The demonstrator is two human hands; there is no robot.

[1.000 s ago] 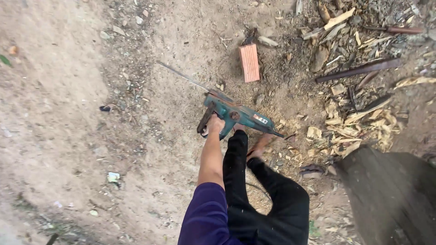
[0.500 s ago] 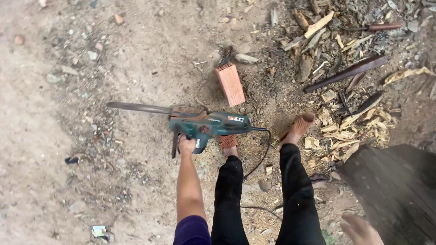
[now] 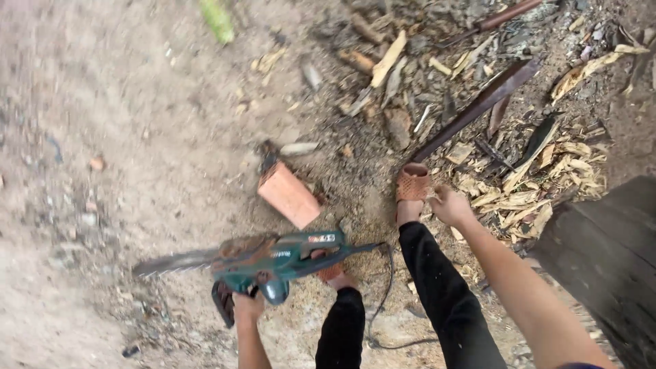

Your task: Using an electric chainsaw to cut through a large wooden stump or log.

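My left hand (image 3: pixel 247 305) grips the handle of a green electric chainsaw (image 3: pixel 277 258), held level above the dirt with its bar (image 3: pixel 176 261) pointing left. A black cable (image 3: pixel 386 301) trails from its rear toward my legs. My right hand (image 3: pixel 449 204) is stretched forward over the ground near my right foot in an orange sandal (image 3: pixel 413 183), with its fingers curled and nothing in them. My legs in black trousers (image 3: pixel 444 294) fill the lower middle.
A red brick (image 3: pixel 289 195) lies on the dirt just beyond the saw. Wood chips, bark strips (image 3: pixel 540 178) and sticks cover the ground at upper right. A long dark branch (image 3: pixel 478 106) lies among them. A dark log or slab (image 3: pixel 605 253) sits at right.
The view has shifted closer to the ground. My right hand has come forward into view beside my right foot. The chainsaw stays in my left hand, bar pointing left.
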